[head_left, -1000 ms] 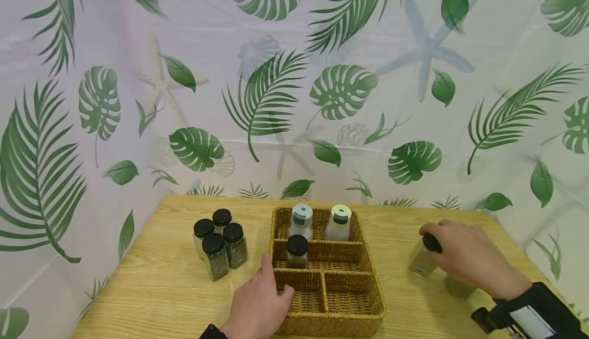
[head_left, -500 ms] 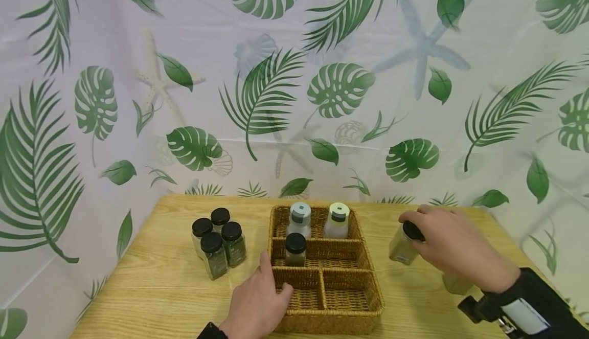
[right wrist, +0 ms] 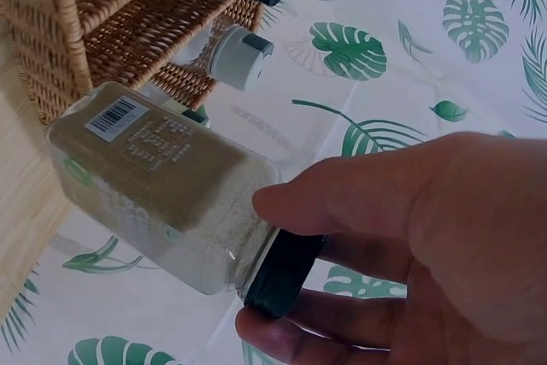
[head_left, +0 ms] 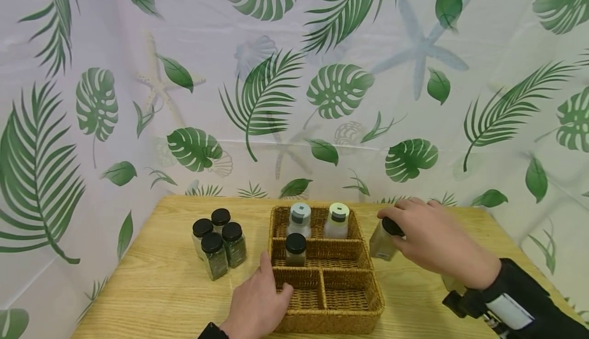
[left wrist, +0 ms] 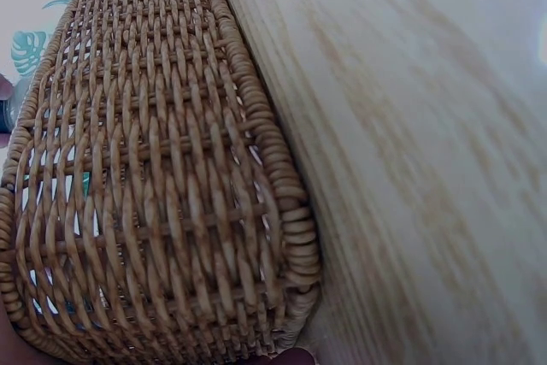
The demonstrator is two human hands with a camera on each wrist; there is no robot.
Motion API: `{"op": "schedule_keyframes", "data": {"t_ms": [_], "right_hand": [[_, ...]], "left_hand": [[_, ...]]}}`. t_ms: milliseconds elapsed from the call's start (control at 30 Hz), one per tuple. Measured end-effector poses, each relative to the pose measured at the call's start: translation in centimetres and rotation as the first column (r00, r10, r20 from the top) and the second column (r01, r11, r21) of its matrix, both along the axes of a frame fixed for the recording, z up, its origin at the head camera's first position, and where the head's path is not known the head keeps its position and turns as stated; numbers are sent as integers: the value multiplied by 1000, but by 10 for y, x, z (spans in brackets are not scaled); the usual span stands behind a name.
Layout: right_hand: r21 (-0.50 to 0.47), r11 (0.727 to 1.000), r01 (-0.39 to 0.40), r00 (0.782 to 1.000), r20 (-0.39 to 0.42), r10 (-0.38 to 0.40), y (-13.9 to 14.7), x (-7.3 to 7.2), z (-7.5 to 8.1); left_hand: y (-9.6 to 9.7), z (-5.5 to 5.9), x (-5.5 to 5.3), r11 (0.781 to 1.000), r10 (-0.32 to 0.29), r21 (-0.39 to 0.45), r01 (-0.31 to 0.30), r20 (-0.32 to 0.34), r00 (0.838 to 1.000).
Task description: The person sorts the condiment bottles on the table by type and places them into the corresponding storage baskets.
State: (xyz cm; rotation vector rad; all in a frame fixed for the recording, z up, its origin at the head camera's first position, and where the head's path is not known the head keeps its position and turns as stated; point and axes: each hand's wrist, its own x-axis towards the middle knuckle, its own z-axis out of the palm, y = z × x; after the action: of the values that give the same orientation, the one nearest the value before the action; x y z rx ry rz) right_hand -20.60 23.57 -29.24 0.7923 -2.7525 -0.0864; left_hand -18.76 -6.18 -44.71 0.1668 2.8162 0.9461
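My right hand [head_left: 437, 239] pinches the black cap [right wrist: 282, 273] of a clear spice jar [head_left: 381, 242] just right of the wicker basket [head_left: 329, 323]. In the right wrist view, beige powder and a barcode label [right wrist: 117, 119] show in the tilted jar. My left hand [head_left: 257, 300] holds the basket's left wall, thumb over the rim. The left wrist view shows the woven side [left wrist: 154, 160] close up. Inside the basket, a black-capped jar [head_left: 295, 251] stands in the middle row. A white-capped bottle [head_left: 300, 221] and a yellow-capped bottle [head_left: 338, 221] stand in the back row.
Several black-capped jars [head_left: 215, 257] with green flakes stand grouped on the table [head_left: 152, 288], left of the basket. Another jar [head_left: 453, 284] is mostly hidden behind my right wrist. A leaf-patterned cloth [head_left: 349, 165] hangs behind the table.
My right hand has carried the spice jar leftward, close to the basket's right side. My left hand has kept its hold on the basket.
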Motion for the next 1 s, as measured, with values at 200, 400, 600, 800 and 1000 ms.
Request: {"op": "schedule_keyframes", "data": {"t_ms": [200,400,600,800,1000], "right_hand": [[-12,999,-34,999,6,34,-14,-3,-1],[-34,995,-90,996,2,90,-32,-7,-1],[-31,992,-119,993,22,120,-50,-11,-7],[-34,983,-183,983,0,183,-61,-16,-18],[-20,978,-206,978,9,207,-68,-20,-30]], "left_hand": [[-1,0,0,1000,7,1,-7,-3,1000],[-2,0,-1,1000,10,-2,-10,4,1000],[-1,0,-2,1000,3,17,-3,36,999],[0,0,-1,1000,2,13,-3,37,999],[1,1,-1,1000,7,8,-7,49,999]]}}
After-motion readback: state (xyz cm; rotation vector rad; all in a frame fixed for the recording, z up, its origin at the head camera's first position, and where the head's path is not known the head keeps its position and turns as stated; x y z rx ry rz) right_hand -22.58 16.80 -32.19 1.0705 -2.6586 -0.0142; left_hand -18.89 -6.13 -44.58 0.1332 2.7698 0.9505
